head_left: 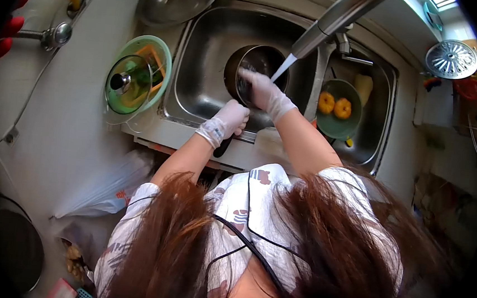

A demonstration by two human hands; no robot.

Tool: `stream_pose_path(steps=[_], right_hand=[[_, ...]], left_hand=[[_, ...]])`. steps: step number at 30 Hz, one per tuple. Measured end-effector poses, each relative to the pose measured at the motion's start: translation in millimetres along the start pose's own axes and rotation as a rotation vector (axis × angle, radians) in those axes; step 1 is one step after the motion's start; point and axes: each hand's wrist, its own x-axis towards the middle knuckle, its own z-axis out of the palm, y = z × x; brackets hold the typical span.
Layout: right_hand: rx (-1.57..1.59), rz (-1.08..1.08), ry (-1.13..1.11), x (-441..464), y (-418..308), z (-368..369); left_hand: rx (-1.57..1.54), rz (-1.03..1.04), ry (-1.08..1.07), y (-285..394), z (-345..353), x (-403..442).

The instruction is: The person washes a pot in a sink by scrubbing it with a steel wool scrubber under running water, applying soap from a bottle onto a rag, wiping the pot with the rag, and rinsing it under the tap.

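Observation:
A dark metal pot [233, 73] is in the large left basin of the steel sink [204, 51]. My left hand [232, 119], in a thin clear glove, is closed round the pot's black handle [223, 148], whose end shows below the fist. Gloved too, my right hand [261, 90] reaches over the pot's near rim; its fingertips are blurred, and whether they hold anything is hard to see. Water [283, 67] runs from the metal faucet [310, 40] down into the pot beside my right hand.
Left of the sink sits a green basin [168, 68] with a glass lid [121, 83] on it. A metal bowl [174, 1] is behind. In the right basin, a green bowl [341, 90] holds two orange squashes [334, 105]; a pale gourd [363, 89] lies beside it.

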Motion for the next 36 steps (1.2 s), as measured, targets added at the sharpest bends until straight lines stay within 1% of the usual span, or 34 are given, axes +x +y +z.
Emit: stream_pose_path(steps=[1, 3, 4, 5, 6, 7, 8, 9, 11, 12, 13, 15, 18, 19, 21, 22, 25, 26, 27, 29, 30, 31, 33, 34, 35, 36], right_hand=[[-0.486, -0.051, -0.002, -15, -4, 7], [-1.227, -0.069, -0.011, -15, -10, -3], [-1.671, -0.081, 0.072, -31, -17, 10], [-2.116, -0.1, 0.168, -46, -28, 22], [-2.53, -0.291, 0.172, -51, -31, 15], [-2.164, -0.407, 0.406, -12, -18, -42], [-2.335, -0.611, 0.339, -26, -23, -38], [-2.496, -0.829, 0.264, -36, -29, -31], [-2.337, -0.794, 0.527, -25, -18, -43], [-2.253, -0.776, 0.663, -21, -14, -51], [-2.402, -0.467, 0.601, -63, -27, -4], [-2.106, -0.53, 0.591, -66, -21, -30], [-1.856, -0.507, 0.614, -82, -13, -51], [-1.816, -0.55, 0.637, -85, -12, -57], [-1.74, -0.633, 0.68, -90, -11, -67], [-1.652, -0.674, 0.713, -95, -13, -64], [-1.251, -0.776, 0.678, -100, -24, -77], [-1.024, -0.669, 0.699, -106, -29, -75], [-0.871, -0.574, 0.693, -111, -36, -75], [-0.461, -0.557, 0.634, -117, -47, -79], [-0.27, -0.494, 0.607, -125, -54, -81], [-0.144, -0.51, 0.615, -138, -62, -66], [0.012, -0.53, 0.463, -150, -74, -75], [0.024, -0.52, 0.441, -151, -77, -91], [0.148, -0.557, 0.351, -162, -81, -81], [0.183, -0.569, 0.305, -168, -84, -82]], left_hand=[[0.06, 0.023, 0.081, 6, 1, -1], [0.051, 0.012, 0.131, 9, 2, -3], [0.052, 0.007, 0.155, 11, 1, -4], [0.164, 0.086, 0.16, 2, -11, 17], [0.274, 0.153, 0.161, -26, -30, 52], [0.368, 0.185, 0.239, -23, -24, 44], [0.463, 0.21, 0.322, -20, -19, 36], [0.607, 0.291, 0.43, -3, -16, 24], [0.891, 0.42, 0.622, 8, -7, 3], [0.897, 0.437, 0.668, 18, -2, -11], [0.925, 0.38, 0.732, 28, 4, -22], [0.957, 0.413, 0.837, 32, 0, -22], [0.974, 0.385, 0.885, 35, -5, -32], [1.006, 0.347, 0.927, 34, -9, -29], [1.104, 0.386, 1.036, 30, -12, -32], [1.069, 0.434, 1.035, 32, -10, -41], [1.069, 0.368, 0.912, 37, -15, -50], [1.012, 0.559, 0.982, 26, -26, -34], [0.67, 0.456, 0.713, 17, -41, -22], [-0.004, 0.226, 0.168, 22, -40, -33], [-0.149, 0.204, 0.045, 15, -43, -29], [-0.227, 0.17, -0.032, 10, -44, -28], [-0.381, 0.107, -0.187, 4, -44, -26], [-0.361, 0.12, -0.156, -2, -37, -25], [-0.296, 0.14, -0.098, -2, -23, -31], [-0.228, 0.132, -0.058, -5, -14, -29]])
